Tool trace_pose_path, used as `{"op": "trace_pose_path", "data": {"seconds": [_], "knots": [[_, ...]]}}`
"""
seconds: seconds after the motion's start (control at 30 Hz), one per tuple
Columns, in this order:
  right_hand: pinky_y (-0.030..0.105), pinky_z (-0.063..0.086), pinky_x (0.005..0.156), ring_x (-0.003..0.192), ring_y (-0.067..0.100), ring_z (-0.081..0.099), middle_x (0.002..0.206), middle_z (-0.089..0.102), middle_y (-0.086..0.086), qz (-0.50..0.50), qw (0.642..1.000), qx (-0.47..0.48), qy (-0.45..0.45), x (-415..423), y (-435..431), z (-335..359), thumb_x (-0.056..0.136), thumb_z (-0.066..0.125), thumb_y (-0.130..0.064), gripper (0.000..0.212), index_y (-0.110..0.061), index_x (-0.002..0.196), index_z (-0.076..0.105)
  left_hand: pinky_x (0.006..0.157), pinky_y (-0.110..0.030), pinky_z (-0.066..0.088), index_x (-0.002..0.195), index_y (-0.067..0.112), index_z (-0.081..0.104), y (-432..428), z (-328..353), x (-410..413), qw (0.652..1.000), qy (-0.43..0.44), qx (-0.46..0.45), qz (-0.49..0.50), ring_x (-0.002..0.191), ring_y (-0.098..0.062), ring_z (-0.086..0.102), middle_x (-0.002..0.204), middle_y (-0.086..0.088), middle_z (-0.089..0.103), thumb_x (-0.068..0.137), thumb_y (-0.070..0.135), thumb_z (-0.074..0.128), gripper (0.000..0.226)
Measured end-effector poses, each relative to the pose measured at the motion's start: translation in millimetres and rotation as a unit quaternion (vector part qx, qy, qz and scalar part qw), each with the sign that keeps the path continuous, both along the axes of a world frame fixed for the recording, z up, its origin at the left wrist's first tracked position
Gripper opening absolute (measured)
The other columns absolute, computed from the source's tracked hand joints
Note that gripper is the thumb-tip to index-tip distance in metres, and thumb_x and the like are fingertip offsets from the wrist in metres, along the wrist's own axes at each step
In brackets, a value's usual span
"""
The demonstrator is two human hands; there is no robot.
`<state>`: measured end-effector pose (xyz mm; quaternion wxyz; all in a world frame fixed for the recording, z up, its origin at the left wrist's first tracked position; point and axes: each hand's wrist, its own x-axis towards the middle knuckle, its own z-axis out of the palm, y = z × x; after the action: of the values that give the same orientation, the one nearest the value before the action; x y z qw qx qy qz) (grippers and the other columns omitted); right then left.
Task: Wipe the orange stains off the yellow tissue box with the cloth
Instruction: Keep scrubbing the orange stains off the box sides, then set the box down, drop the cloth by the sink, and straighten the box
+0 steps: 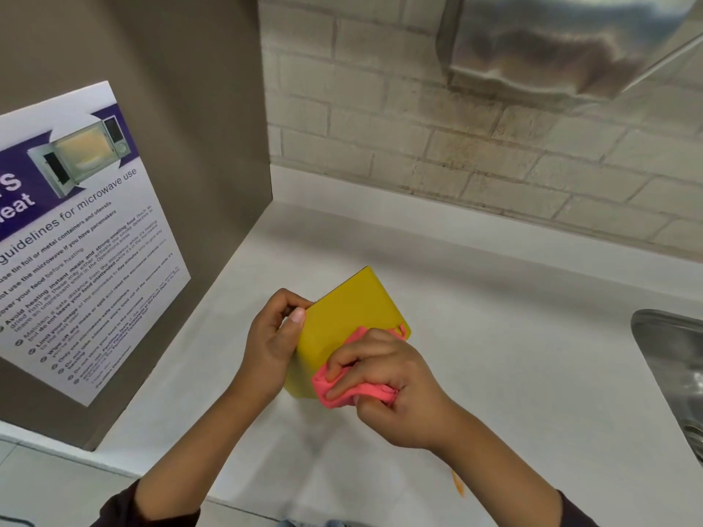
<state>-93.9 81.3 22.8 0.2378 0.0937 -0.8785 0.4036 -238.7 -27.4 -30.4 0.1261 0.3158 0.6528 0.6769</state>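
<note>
A yellow tissue box (344, 315) is tilted up off the white counter, one plain yellow face turned toward me. My left hand (274, 338) grips its left edge, thumb on the front face and fingers behind. My right hand (392, 382) is closed on a bunched pink cloth (344, 393) and presses it against the box's lower right part. A bit of pink cloth (399, 330) also shows at the box's right corner. No orange stain shows on the visible yellow face; the cloth and hand hide the rest.
A grey panel (182, 108) with a microwave guidelines poster (83, 237) stands at the left. A steel sink (673, 359) lies at the right edge. A metal dispenser (563, 43) hangs on the brick wall. An orange smear (458, 484) marks the white counter (513, 336) near my right forearm.
</note>
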Motion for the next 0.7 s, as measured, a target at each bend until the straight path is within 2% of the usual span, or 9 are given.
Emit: {"op": "trace_pose_path", "data": {"seconds": [0.13, 0.27, 0.37, 0.43, 0.47, 0.53, 0.6, 0.63, 0.7], "knots": [[0.025, 0.045, 0.076, 0.079, 0.015, 0.062, 0.085, 0.074, 0.003, 0.015, 1.0, -0.02, -0.005, 10.7, 1.0, -2.4, 0.063, 0.052, -0.007, 0.024, -0.007, 0.068, 0.075, 0.063, -0.014, 0.042, 0.08, 0.026, 0.057, -0.2, -2.7, 1.7, 1.0, 0.006, -0.005, 0.0, 0.074, -0.004, 0.055, 0.076, 0.007, 0.061, 0.076, 0.054, 0.043, 0.031], [0.02, 0.041, 0.078, 0.08, 0.007, 0.061, 0.083, 0.074, 0.004, 0.013, 0.999, -0.044, -0.011, 17.6, 2.8, -9.8, 0.062, 0.052, -0.007, 0.023, -0.006, 0.066, 0.075, 0.063, -0.011, 0.042, 0.078, 0.033, 0.056, 0.1, -4.0, 1.7, 1.0, 0.013, -0.013, -0.001, 0.074, -0.001, 0.055, 0.078, 0.014, 0.062, 0.075, 0.053, 0.043, 0.024], [0.022, 0.042, 0.077, 0.079, 0.004, 0.06, 0.081, 0.075, 0.003, 0.009, 0.998, -0.064, -0.024, 26.1, 6.1, -19.8, 0.062, 0.053, -0.006, 0.022, -0.007, 0.065, 0.075, 0.063, -0.011, 0.042, 0.076, 0.036, 0.056, 0.0, -1.7, 0.4, 1.0, 0.011, -0.012, -0.003, 0.074, 0.0, 0.056, 0.078, 0.014, 0.063, 0.076, 0.052, 0.042, 0.021], [0.028, 0.046, 0.073, 0.075, 0.012, 0.062, 0.077, 0.075, 0.004, -0.023, 0.994, -0.083, -0.069, 36.9, 7.5, -34.2, 0.063, 0.053, -0.009, 0.022, -0.008, 0.065, 0.075, 0.061, -0.012, 0.042, 0.075, 0.034, 0.054, -2.4, -0.9, -2.4, 1.0, 0.006, -0.009, 0.007, 0.07, -0.001, 0.055, 0.074, 0.008, 0.06, 0.077, 0.054, 0.04, 0.025], [0.032, 0.049, 0.073, 0.075, 0.016, 0.062, 0.076, 0.075, 0.005, -0.057, 0.986, -0.121, -0.1, 43.5, 6.8, -41.3, 0.063, 0.054, -0.011, 0.022, -0.008, 0.065, 0.075, 0.06, -0.012, 0.041, 0.073, 0.034, 0.052, -4.7, -0.9, -3.4, 1.0, 0.003, -0.01, 0.014, 0.068, -0.001, 0.054, 0.073, 0.007, 0.058, 0.076, 0.056, 0.039, 0.026], [0.035, 0.052, 0.076, 0.082, 0.021, 0.064, 0.079, 0.074, 0.009, -0.13, 0.947, -0.267, -0.126, 54.1, 8.1, -50.4, 0.064, 0.054, -0.011, 0.021, -0.008, 0.067, 0.076, 0.059, -0.011, 0.04, 0.074, 0.034, 0.051, -9.2, 0.0, -3.8, 1.0, 0.003, -0.015, 0.02, 0.067, 0.001, 0.053, 0.073, 0.008, 0.057, 0.076, 0.057, 0.039, 0.026], [0.027, 0.051, 0.078, 0.086, 0.021, 0.066, 0.088, 0.073, 0.01, -0.201, 0.899, -0.374, -0.105, 58.6, 13.8, -53.9, 0.072, 0.048, -0.002, 0.028, -0.008, 0.073, 0.075, 0.06, -0.008, 0.04, 0.079, 0.032, 0.051, -12.9, 1.1, -1.4, 0.999, 0.013, -0.033, 0.016, 0.069, 0.003, 0.053, 0.077, 0.007, 0.057, 0.074, 0.058, 0.04, 0.028], [0.027, 0.052, 0.075, 0.085, 0.02, 0.066, 0.091, 0.073, 0.008, -0.227, 0.877, -0.411, -0.1, 59.7, 17.1, -52.9, 0.078, 0.046, 0.0, 0.031, -0.009, 0.078, 0.075, 0.061, -0.007, 0.04, 0.08, 0.031, 0.051, -13.6, 2.2, 0.8, 0.999, 0.017, -0.042, 0.014, 0.07, 0.004, 0.053, 0.08, 0.007, 0.057, 0.073, 0.058, 0.042, 0.029], [0.032, 0.053, 0.06, 0.072, 0.021, 0.066, 0.085, 0.073, 0.006, -0.257, 0.831, -0.483, -0.103, 59.9, 21.2, -49.1, 0.088, 0.045, -0.005, 0.031, -0.014, 0.085, 0.074, 0.068, -0.012, 0.043, 0.085, 0.031, 0.052, -16.2, 4.7, 4.7, 0.998, 0.025, -0.055, 0.013, 0.078, 0.003, 0.055, 0.086, 0.006, 0.059, 0.07, 0.058, 0.045, 0.033]]}}
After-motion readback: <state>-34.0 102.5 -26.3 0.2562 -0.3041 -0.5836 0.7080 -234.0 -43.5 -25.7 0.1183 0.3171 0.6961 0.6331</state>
